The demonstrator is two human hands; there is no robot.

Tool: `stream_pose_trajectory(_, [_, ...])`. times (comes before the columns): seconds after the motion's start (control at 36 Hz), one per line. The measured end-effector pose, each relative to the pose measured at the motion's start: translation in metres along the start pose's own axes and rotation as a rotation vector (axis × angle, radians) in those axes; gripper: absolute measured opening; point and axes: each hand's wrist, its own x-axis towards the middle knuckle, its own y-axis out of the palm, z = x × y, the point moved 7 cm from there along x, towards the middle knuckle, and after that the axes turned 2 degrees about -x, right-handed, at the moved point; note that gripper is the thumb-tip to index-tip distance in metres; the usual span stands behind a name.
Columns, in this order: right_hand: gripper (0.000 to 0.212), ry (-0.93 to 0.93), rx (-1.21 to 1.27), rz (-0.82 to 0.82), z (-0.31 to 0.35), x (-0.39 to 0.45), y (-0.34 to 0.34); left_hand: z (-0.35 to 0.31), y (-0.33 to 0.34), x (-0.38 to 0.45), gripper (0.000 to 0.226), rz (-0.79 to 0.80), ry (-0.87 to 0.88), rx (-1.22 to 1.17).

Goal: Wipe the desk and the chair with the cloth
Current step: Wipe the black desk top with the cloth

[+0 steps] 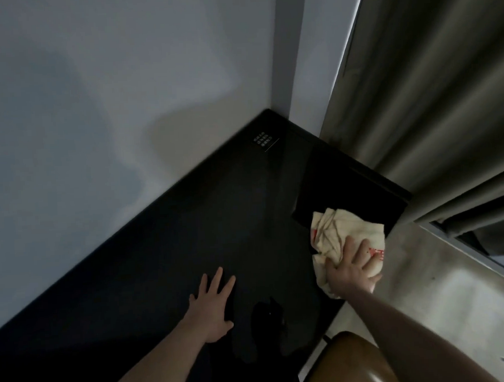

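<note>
While we lean over the desk (167,252), we list: one black glossy top, set into the corner where the wall (96,96) meets the curtain (428,96). One cloth (338,233), cream with red print, bunched, lying at the desk's right end near the front edge, part of it over a darker flat panel (331,181) there. One right hand (351,268), fingers spread and fairly straight, pressing down on the near half of the cloth; it clasps nothing, the palm simply pins the fabric so it can be pushed across the top. Most of the cloth shows beyond the fingertips and to their left, a little under the palm. One left hand (212,305), flat on bare desk, fingers splayed, holding nothing, well apart from the cloth; we judge it a brace for the reach. One chair (348,362), brown seat, low right, just beside the desk's front edge, under the right forearm, not yet touched by the cloth. Small white lettering (263,140) near the far corner, unreadable.
</note>
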Motion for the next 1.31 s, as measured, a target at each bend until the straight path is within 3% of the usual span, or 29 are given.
stream_pose_trajectory(0.14, [0.082, -0.108, 0.017, 0.032, 0.002, -0.046, 0.038, 0.015, 0.019, -0.02, 0.108, -0.017, 0.001, 0.032])
stream_pose_trajectory(0.31, [0.084, -0.092, 0.046, 0.016, 0.005, -0.035, 0.029, 0.013, 0.005, -0.008, 0.107, -0.025, 0.007, 0.038])
stream_pose_trajectory(0.67, [0.078, 0.071, 0.054, -0.09, -0.005, 0.088, -0.047, -0.033, -0.09, 0.096, 0.101, -0.087, 0.036, 0.024])
stream_pose_trajectory(0.92, [0.083, 0.214, 0.069, -0.12, 0.002, 0.148, -0.089, -0.037, -0.096, 0.114, 0.099, -0.101, 0.065, 0.067])
stream_pose_trajectory(1.11, [0.079, 0.146, 0.019, -0.147, 0.009, 0.122, -0.076, -0.013, -0.071, 0.08, 0.097, -0.107, 0.089, 0.062])
stream_pose_trajectory(1.31, [0.079, 0.027, -0.05, -0.167, 0.036, 0.038, -0.016, 0.038, -0.023, 0.019, 0.097, -0.088, 0.017, 0.011])
